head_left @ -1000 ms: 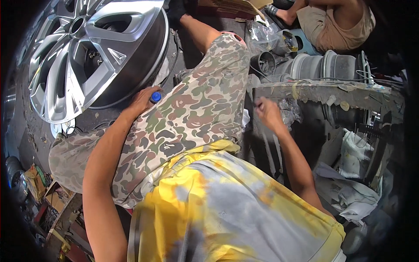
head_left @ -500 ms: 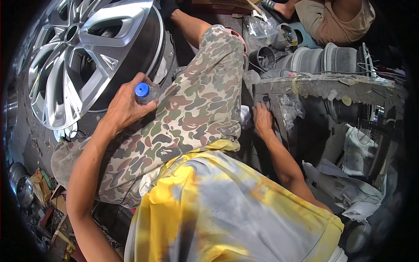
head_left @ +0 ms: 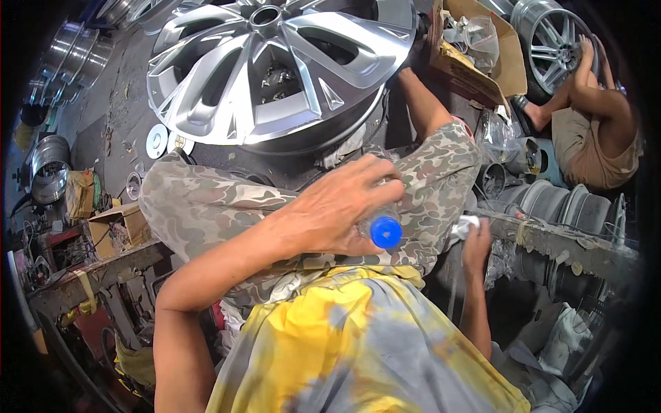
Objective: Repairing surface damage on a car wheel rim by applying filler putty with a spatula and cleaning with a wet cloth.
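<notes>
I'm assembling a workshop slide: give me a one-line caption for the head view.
Left hand gripping a blue-capped bottle, right hand at a white wad, near a silver wheel.

left hand (head_left: 344, 201) grips blue-capped bottle (head_left: 385, 233) | right hand (head_left: 476, 246) at white wad (head_left: 463, 228) | silver wheel (head_left: 234, 89) beyond legs (head_left: 213, 189)

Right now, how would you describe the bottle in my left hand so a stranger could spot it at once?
Start from the big silver wheel at the top, then drop to the camouflage trousers below it. Over them, the left hand grips a clear bottle. Its round, bright blue cap, facing the camera, sets it apart from the trousers and yellow-and-grey shirt.
</notes>
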A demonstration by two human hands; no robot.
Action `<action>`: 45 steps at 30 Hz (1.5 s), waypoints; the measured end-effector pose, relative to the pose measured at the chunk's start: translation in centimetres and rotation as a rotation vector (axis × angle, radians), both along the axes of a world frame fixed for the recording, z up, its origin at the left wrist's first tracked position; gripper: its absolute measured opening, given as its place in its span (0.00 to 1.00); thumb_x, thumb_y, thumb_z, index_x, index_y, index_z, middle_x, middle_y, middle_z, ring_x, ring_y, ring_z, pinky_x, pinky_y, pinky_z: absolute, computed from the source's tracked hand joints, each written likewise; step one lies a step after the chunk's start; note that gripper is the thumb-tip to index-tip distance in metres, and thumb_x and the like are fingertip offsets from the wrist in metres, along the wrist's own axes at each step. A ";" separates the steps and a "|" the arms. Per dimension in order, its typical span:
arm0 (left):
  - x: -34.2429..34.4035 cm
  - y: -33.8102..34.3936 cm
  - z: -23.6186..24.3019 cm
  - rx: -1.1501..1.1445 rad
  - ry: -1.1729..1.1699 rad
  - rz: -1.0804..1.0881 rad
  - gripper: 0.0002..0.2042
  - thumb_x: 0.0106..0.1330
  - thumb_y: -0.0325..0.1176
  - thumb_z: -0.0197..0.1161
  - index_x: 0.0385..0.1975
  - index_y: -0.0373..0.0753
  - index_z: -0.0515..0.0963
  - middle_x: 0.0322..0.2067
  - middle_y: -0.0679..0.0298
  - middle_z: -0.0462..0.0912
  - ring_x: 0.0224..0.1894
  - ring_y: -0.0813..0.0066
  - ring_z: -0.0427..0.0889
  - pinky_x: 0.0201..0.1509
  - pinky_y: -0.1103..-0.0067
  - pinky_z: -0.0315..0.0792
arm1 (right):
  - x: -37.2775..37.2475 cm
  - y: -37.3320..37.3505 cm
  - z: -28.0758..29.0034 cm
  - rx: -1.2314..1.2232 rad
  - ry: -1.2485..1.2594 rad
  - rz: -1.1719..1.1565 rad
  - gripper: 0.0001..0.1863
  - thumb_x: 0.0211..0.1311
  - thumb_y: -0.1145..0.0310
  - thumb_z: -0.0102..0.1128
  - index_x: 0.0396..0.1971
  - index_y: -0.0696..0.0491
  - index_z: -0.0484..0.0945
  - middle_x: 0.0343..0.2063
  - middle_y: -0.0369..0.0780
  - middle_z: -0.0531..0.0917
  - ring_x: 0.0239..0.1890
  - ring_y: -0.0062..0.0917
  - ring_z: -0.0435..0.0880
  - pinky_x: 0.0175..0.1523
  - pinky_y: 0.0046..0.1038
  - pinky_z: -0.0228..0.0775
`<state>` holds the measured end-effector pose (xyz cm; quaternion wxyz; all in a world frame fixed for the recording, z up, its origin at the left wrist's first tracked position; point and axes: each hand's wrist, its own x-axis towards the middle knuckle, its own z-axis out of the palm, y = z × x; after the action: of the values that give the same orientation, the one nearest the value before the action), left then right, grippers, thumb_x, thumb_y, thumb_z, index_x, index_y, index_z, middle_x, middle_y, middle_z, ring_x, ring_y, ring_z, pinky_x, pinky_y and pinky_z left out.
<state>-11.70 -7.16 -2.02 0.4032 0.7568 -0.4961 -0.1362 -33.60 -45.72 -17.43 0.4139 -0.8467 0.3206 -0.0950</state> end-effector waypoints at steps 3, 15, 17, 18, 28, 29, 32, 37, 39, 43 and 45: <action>0.7 -0.6 1.5 -0.053 0.064 -0.041 0.31 0.48 0.36 0.85 0.51 0.39 0.76 0.70 0.52 0.74 0.70 0.44 0.76 0.72 0.56 0.75 | 5.4 3.7 9.2 0.161 -0.202 0.086 0.05 0.82 0.75 0.53 0.44 0.58 0.78 0.36 0.37 0.85 0.39 0.21 0.84 0.46 0.30 0.78; 3.7 1.1 5.1 -0.146 0.087 -0.056 0.31 0.44 0.33 0.84 0.50 0.35 0.76 0.53 0.52 0.81 0.60 0.48 0.82 0.63 0.61 0.78 | 18.3 12.5 22.8 -0.094 -0.385 0.895 0.12 0.63 0.81 0.75 0.46 0.60 0.88 0.38 0.44 0.86 0.39 0.32 0.87 0.47 0.30 0.77; 4.2 1.3 5.2 -0.212 0.052 0.011 0.27 0.45 0.31 0.80 0.47 0.35 0.76 0.49 0.53 0.83 0.54 0.48 0.85 0.60 0.62 0.80 | 19.4 12.8 23.2 -0.157 -0.473 0.899 0.09 0.67 0.80 0.72 0.46 0.60 0.87 0.38 0.41 0.85 0.40 0.28 0.86 0.48 0.29 0.77; 4.5 1.4 5.6 -0.213 0.051 0.011 0.27 0.45 0.31 0.80 0.47 0.35 0.76 0.49 0.53 0.83 0.54 0.48 0.85 0.60 0.62 0.80 | 19.8 13.0 23.3 -0.158 -0.473 0.898 0.09 0.67 0.80 0.72 0.46 0.60 0.87 0.38 0.41 0.85 0.40 0.28 0.86 0.48 0.29 0.77; 6.2 2.9 7.6 -0.293 0.138 -0.020 0.23 0.47 0.37 0.79 0.40 0.34 0.78 0.63 0.49 0.80 0.61 0.58 0.85 0.62 0.65 0.79 | 21.6 15.7 24.2 0.389 -0.390 0.825 0.09 0.81 0.72 0.68 0.51 0.62 0.85 0.44 0.36 0.88 0.47 0.15 0.85 0.54 0.22 0.78; 6.3 2.7 7.8 -0.290 0.139 -0.019 0.23 0.47 0.37 0.79 0.40 0.34 0.78 0.63 0.49 0.80 0.61 0.58 0.85 0.62 0.65 0.79 | 22.1 15.1 23.9 0.285 -0.392 0.900 0.10 0.78 0.72 0.71 0.52 0.60 0.87 0.42 0.35 0.90 0.45 0.14 0.86 0.51 0.20 0.78; 6.3 1.8 8.7 -0.080 0.374 -0.003 0.23 0.47 0.40 0.79 0.40 0.35 0.79 0.46 0.56 0.85 0.48 0.65 0.86 0.55 0.70 0.79 | 22.4 15.9 24.2 0.529 -0.409 0.806 0.11 0.74 0.71 0.76 0.49 0.61 0.87 0.41 0.35 0.90 0.41 0.11 0.85 0.45 0.16 0.76; 6.3 2.5 8.3 -0.156 0.375 0.061 0.23 0.48 0.38 0.79 0.41 0.35 0.78 0.40 0.61 0.83 0.45 0.71 0.83 0.54 0.72 0.77 | 22.1 12.2 24.4 0.547 0.118 1.032 0.16 0.64 0.72 0.85 0.47 0.60 0.88 0.39 0.33 0.92 0.37 0.09 0.87 0.41 0.15 0.78; 6.4 2.9 8.0 -0.199 0.384 0.109 0.24 0.50 0.38 0.79 0.42 0.34 0.78 0.41 0.62 0.83 0.47 0.72 0.82 0.56 0.72 0.76 | 21.0 11.8 23.7 0.579 0.183 1.007 0.14 0.65 0.72 0.84 0.46 0.61 0.89 0.39 0.33 0.92 0.38 0.10 0.86 0.42 0.17 0.78; 6.7 2.8 6.9 -0.078 0.331 0.121 0.24 0.50 0.39 0.78 0.44 0.35 0.77 0.43 0.61 0.83 0.49 0.70 0.83 0.58 0.70 0.76 | 19.5 11.1 20.9 0.535 0.077 1.103 0.13 0.68 0.71 0.81 0.45 0.64 0.91 0.41 0.35 0.89 0.44 0.16 0.84 0.49 0.24 0.75; 6.6 2.7 6.5 -0.123 0.272 0.158 0.24 0.50 0.38 0.78 0.43 0.35 0.77 0.44 0.60 0.84 0.49 0.69 0.83 0.58 0.69 0.77 | 19.2 11.0 21.6 0.376 -0.025 1.174 0.13 0.67 0.71 0.76 0.46 0.64 0.92 0.50 0.42 0.86 0.55 0.27 0.83 0.59 0.31 0.73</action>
<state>-5.06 -4.46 4.50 0.5215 0.7421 -0.3833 -0.1745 -14.39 -34.74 4.12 0.5432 -0.7931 -0.1927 0.1969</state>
